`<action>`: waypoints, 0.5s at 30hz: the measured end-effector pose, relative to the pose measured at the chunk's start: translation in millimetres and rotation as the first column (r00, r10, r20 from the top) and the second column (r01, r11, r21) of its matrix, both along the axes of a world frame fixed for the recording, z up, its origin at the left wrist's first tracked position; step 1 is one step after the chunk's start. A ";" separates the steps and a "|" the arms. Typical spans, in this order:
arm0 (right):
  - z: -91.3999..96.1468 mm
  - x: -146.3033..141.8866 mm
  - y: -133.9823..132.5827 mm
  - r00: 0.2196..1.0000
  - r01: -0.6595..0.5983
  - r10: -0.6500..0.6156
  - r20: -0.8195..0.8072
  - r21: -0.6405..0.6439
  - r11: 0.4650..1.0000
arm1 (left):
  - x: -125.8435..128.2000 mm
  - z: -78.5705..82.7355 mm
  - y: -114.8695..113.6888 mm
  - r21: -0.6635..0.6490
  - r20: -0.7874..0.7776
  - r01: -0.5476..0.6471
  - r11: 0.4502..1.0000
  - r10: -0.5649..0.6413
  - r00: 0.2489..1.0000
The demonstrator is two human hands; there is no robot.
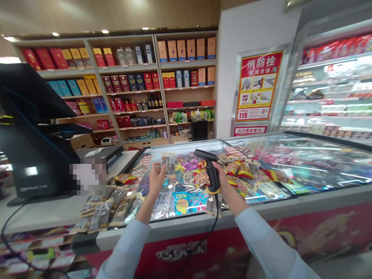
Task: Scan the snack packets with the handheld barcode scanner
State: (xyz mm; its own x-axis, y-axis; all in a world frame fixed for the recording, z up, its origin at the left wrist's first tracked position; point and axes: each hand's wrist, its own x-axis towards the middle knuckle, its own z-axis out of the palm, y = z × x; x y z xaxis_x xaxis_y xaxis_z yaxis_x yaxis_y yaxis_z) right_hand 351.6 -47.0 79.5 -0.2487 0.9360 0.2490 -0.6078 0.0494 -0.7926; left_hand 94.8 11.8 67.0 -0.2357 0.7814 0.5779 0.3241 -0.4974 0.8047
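My right hand (221, 177) is wrapped round the grip of a black barcode scanner (213, 174) with yellow trim; its head points to the left. The scanner's cable hangs down in front of the freezer. My left hand (157, 176) pinches a small clear-and-brown packet (168, 166), held up over the glass-topped chest freezer (171, 226). The scanner and this packet are apart. Similar brown-and-clear packets (101, 213) lie in a pile at the freezer's left corner. Under and around both hands are many colourful packets, among them a blue one (188, 202).
A black checkout terminal (37, 155) stands on the white counter (43, 215) at the left. Shelves (132, 91) of boxes and bottles line the back wall. A red-and-yellow sign (260, 87) hangs beside a lit display fridge (334, 83) at the right.
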 end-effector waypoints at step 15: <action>-61.3 130.0 -18.1 0.957 0.281 -0.284 -0.053 -0.064 0.958 | 160.6 -52.5 -2.2 0.024 -0.517 0.176 0.984 -0.138 0.845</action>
